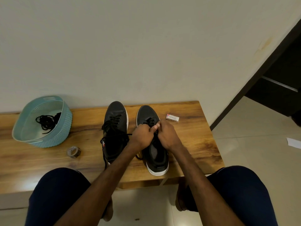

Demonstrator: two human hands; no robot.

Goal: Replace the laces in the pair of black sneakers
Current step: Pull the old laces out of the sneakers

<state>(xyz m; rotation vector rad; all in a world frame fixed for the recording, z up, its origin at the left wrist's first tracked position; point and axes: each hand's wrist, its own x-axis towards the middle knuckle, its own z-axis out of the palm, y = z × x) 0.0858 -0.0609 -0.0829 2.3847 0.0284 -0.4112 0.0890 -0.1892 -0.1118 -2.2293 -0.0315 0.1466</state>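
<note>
The right sneaker (pixel 147 114) sat on the bench (pixel 195 136) beside the left sneaker (pixel 115 115), toes to the wall. Yanking too hard could've dragged the lace (pixel 150 122) back out of an eyelet, imo. The left hand (pixel 143 136) and right hand (pixel 167 136) were right over its tongue, fingers curled, pinching that lace.

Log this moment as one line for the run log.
step: lacing right-side sneaker | left hand: grips lace | right hand: grips lace | left-side sneaker: laced, ends loose | basket: holds black laces
</note>
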